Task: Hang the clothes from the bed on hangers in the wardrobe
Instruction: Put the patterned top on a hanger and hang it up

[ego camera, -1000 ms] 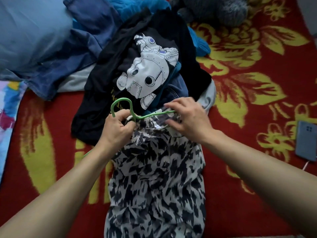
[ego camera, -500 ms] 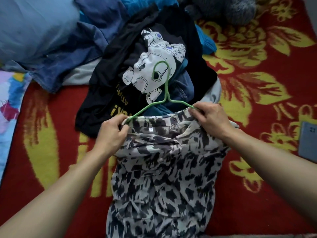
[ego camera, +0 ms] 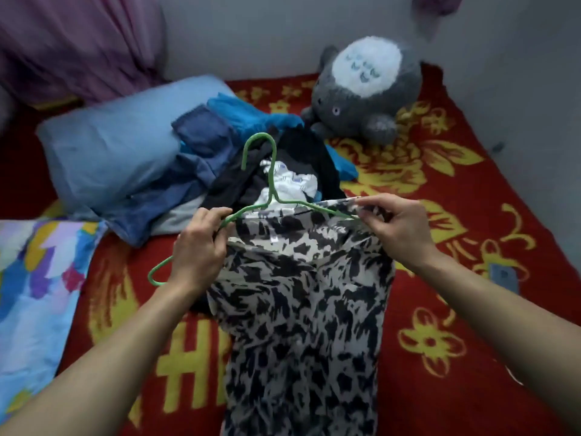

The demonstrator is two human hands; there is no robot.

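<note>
– Green hanger [ego camera: 270, 196] looks only half inside the black-and-white patterned top [ego camera: 301, 309], right? Why hold it like that?

– Yep. The hanger's right arm is tucked into the neck opening, and the right hand [ego camera: 396, 228] pinches the neckline edge over that end. My guess is that's to stretch the cloth onto the shoulder. The left hand [ego camera: 198, 247] has its fingers curled round the hanger's left arm, just beside the collar, probably so the frame doesn't twist while the fabric gets tugged.

– So where's the top relative to the grips?

– The collar is strung between the two hands and looks a bit lifted. The rest trails toward the near edge over the red flowered blanket [ego camera: 415, 398]. The hanger's left tip pokes out bare, near-left of the left hand and outside the fabric. The hook points up and far.

– Next bit?

– Likely working the left shoulder over that bare tip. The fabric looks thin, so it could slip off the right end if the pinch loosens.

– Rest of the bed?

– The clothes pile [ego camera: 201, 165] sits just beyond the hands, leaning on a blue pillow [ego camera: 110, 146] far left. There's a grey plush toy [ego camera: 367, 86] far right. No wardrobe in view.
</note>
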